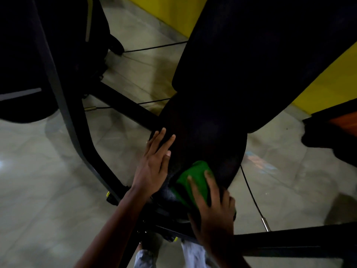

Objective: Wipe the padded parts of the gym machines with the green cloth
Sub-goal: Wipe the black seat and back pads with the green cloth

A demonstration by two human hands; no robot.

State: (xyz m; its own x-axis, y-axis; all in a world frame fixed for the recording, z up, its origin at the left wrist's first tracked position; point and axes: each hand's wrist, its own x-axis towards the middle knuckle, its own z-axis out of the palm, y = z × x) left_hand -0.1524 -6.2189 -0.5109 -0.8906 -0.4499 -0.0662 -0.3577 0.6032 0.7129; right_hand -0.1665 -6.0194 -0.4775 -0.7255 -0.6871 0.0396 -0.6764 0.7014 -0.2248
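Flat right hand [210,207] is pressed on the cloth [195,178] atop the black seat pad [208,136]; left hand [154,163], fingers straight, is rested beside it. Tiled floor [48,171] and yellow wall [318,84] are seen.

Backrest pad [260,55] blocks ahead; floor [48,180] open left.

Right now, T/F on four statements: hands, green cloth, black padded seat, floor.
1. The right hand presses the folded green cloth onto the black padded seat. True.
2. The left hand grips the cloth. False: it rests flat on the seat's left side, fingers straight, apart from the cloth.
3. The cloth lies on the pale tiled floor. False: it is on the seat.
4. A yellow wall shows behind the machine. True.
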